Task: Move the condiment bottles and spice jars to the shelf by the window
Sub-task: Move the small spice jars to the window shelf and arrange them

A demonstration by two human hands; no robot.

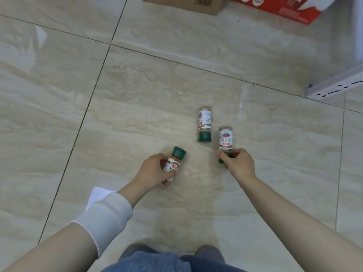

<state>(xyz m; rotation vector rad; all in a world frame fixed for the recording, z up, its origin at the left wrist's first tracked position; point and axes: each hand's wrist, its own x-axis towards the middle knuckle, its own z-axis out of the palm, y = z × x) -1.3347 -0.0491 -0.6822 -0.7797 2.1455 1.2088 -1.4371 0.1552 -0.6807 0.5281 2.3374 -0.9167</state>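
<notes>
Gripping an orange-filled spice jar (172,165) at lower centre, the left hand (153,171) wraps its fingers around the label, green cap pointing up-frame. Right hand (237,163) pinches the green cap of a second jar (225,139), right of centre. Third jar (204,124) lies untouched on the tiled floor (137,95), just left of the second. Cardboard box (182,4) and red box (284,8) along top edge; white metal rail (334,88) at right edge.

Open floor (137,95) all round; only a lying spice jar (204,124) lies between hands.
</notes>
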